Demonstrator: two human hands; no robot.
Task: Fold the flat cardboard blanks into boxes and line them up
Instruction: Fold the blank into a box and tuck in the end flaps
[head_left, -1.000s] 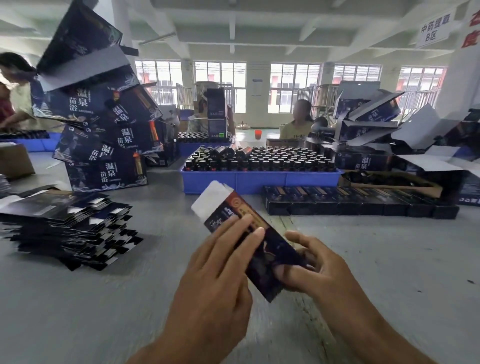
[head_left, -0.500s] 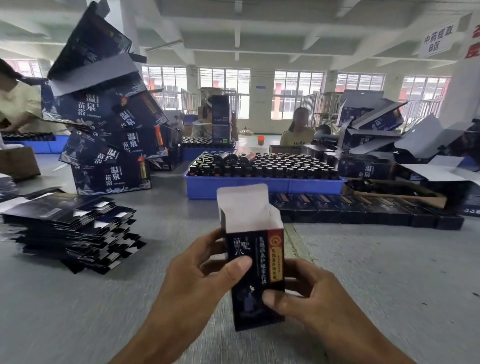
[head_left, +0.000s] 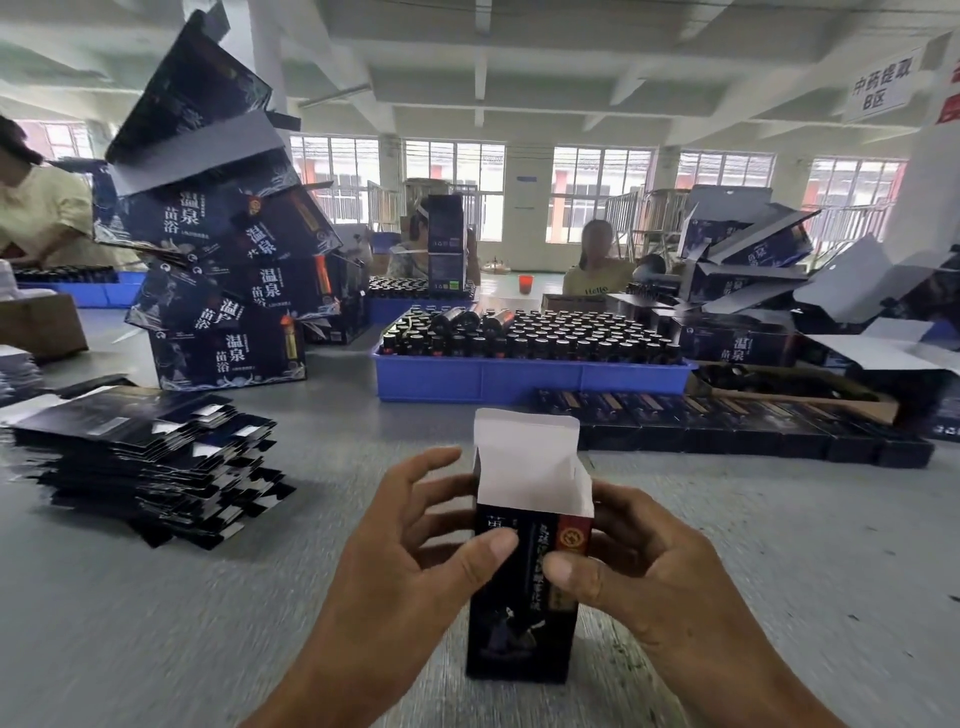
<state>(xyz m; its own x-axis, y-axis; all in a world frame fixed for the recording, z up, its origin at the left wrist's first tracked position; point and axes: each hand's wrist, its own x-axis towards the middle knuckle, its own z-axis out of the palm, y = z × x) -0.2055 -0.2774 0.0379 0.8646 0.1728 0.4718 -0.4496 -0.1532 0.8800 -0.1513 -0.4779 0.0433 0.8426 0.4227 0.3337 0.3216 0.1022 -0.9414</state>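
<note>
At 6 o'clock on the grey surface (head_left: 156, 613), a dark box (head_left: 524, 618) stands upright, popped open into shape, white top flaps (head_left: 530, 462) up and unfolded. Left hand (head_left: 415, 561) grips the box's left side, thumb pressed on the front face, fingers curled behind. Right hand (head_left: 649, 566) grips the right side, thumb on the front just beside the left thumb, fingers wrapped round the far edge. Stack of flat blanks (head_left: 145, 462) lies at 9 o'clock, well apart from the box. Row of finished boxes (head_left: 727, 426) lines up at 2 o'clock, just in front of a blue tray (head_left: 519, 379) packed with dark bottles (head_left: 545, 338) at 12. Leaning pile of big dark cartons (head_left: 223, 270) at 10 o'clock. More open cartons (head_left: 753, 270) heaped at 2 o'clock, behind the tray.
</note>
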